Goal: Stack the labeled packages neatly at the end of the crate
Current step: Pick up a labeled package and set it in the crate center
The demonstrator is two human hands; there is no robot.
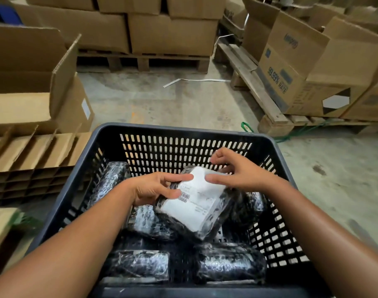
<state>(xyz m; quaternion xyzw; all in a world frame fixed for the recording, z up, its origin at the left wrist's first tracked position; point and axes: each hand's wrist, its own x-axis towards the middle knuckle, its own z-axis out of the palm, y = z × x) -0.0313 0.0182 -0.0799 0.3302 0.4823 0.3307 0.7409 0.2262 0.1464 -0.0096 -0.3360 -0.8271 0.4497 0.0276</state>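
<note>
A dark grey slotted plastic crate (183, 131) fills the lower middle of the head view. Inside lie several black packages wrapped in shiny film. One package with a white shipping label (196, 203) is tilted above the others near the crate's middle. My left hand (155, 188) grips its left edge, thumb and fingers on the label. My right hand (237, 171) pinches its far right corner. Another package (110, 179) leans against the left wall. Two more lie near me, one at the left (140, 265) and one at the right (231, 263).
An open cardboard box (33, 82) and flat cardboard dividers (33, 153) stand left of the crate. Stacked cartons on wooden pallets (162, 33) are ahead, and more cartons on a pallet (302, 67) at the right. Bare concrete floor (173, 100) lies beyond the crate.
</note>
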